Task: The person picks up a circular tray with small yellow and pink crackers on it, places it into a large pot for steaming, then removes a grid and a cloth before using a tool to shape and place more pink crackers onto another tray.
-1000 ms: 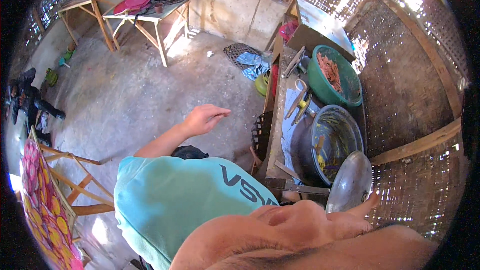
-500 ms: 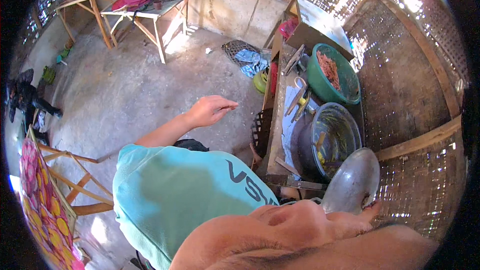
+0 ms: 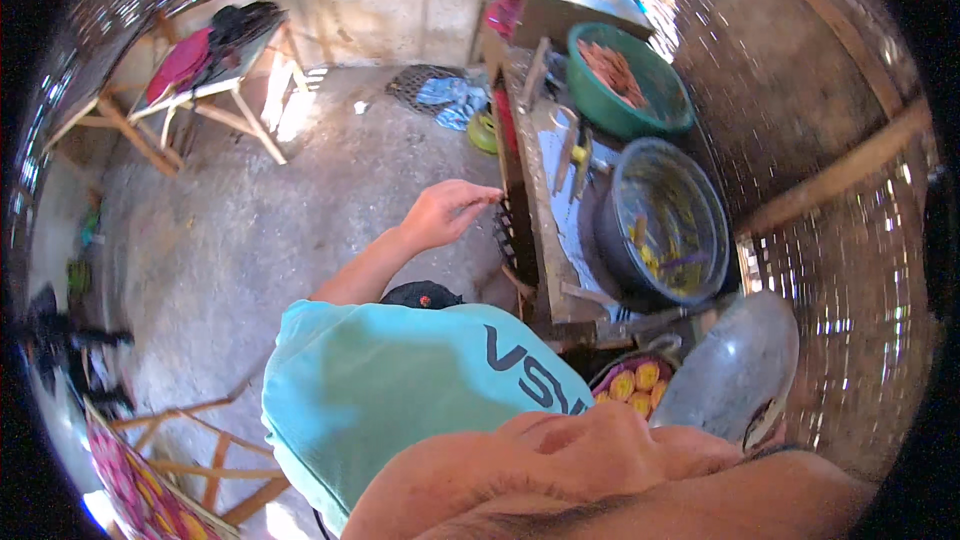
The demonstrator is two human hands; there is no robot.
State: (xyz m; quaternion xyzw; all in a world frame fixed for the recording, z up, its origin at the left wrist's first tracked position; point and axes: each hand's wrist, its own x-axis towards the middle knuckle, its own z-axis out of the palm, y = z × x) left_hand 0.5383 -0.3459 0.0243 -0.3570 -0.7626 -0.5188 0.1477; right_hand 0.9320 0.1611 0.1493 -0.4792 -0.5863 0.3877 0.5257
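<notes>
My right hand, mostly hidden at the lower right, grips a domed grey metal lid by its edge, tilted up. Beside the lid, several round yellow cakes sit in a dark round pan, partly covered by my face and the lid. My left hand is raised over the floor near the table's left edge, fingers stretched out and thumb a little apart, with nothing visible in it. On the table stands a large grey basin with yellow batter smears and a utensil inside.
A green basin with a pinkish-brown heap stands behind the grey one on the wooden table. Tongs-like tools lie beside them. A woven wall closes the right side. A green gas cylinder stands on the floor.
My view has turned, shifting the room leftward. The lid has moved right and the yellow cakes have come into sight beside it. My left hand has come closer to the table edge.
</notes>
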